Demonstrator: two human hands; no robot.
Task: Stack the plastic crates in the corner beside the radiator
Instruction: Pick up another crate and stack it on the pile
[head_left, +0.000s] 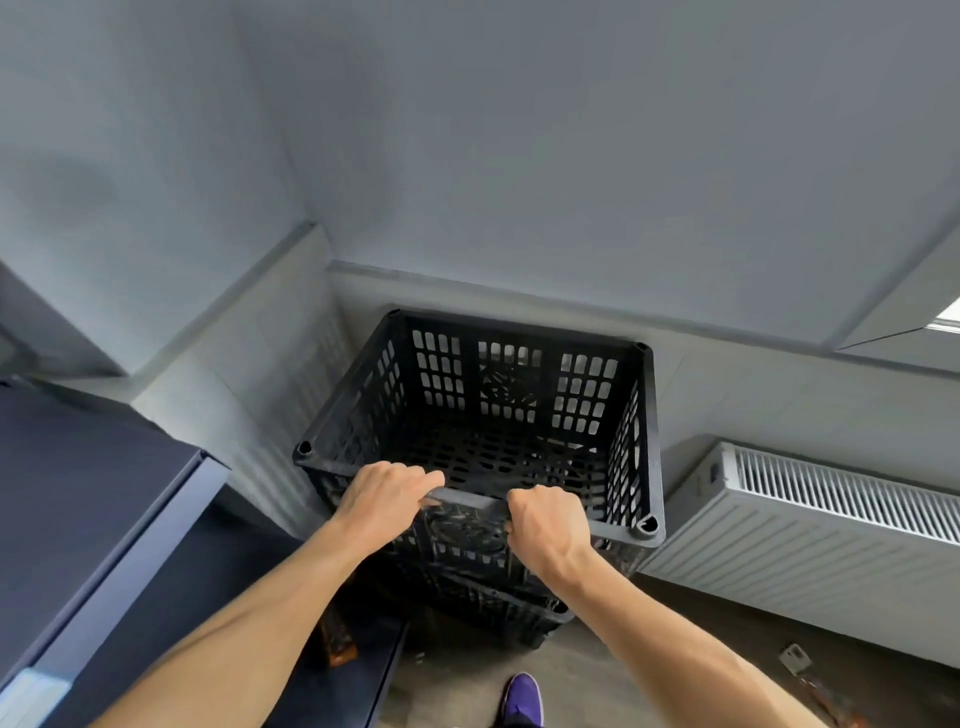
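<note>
A black latticed plastic crate (511, 395) sits open side up in the wall corner, on top of another black crate (498, 608) whose rim shows below it. My left hand (382, 501) grips the near rim of the top crate, fingers curled over the edge. My right hand (548, 525) grips the same rim a little to the right. The white radiator (810, 525) hangs on the wall just right of the stack.
A dark blue cabinet (88, 519) stands at the left, close to the crates. Grey walls meet behind the stack. A purple shoe (523, 699) shows on the floor at the bottom. A small metal piece (794, 659) lies on the floor under the radiator.
</note>
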